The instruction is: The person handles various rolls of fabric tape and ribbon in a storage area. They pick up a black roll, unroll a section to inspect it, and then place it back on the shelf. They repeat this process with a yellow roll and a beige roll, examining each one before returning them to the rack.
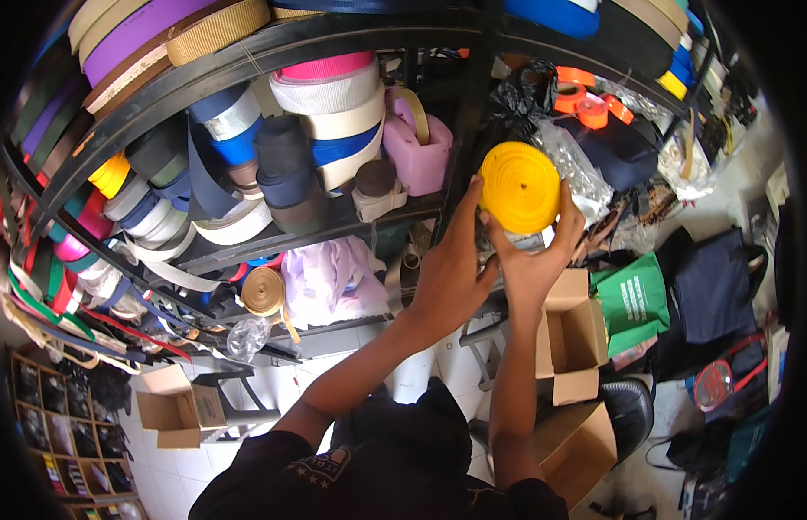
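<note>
A flat, round roll of yellow webbing [523,184] is held up in front of me, its coiled face turned my way. My right hand [535,260] grips it from below, thumb at the lower left and fingers along the right edge. Against the roll's left edge rest the fingers of my left hand [451,276], so both hands hold it together. My left thumb points toward the right wrist. The far side of the roll is hidden from sight.
A dark metal rack [334,227] carries many webbing rolls on the left. Orange rolls [587,100] and clear plastic lie behind my hands. Cardboard boxes [570,338], a green bag [631,299] and a dark blue bag [714,286] are on the right; a small box [180,407] sits lower left.
</note>
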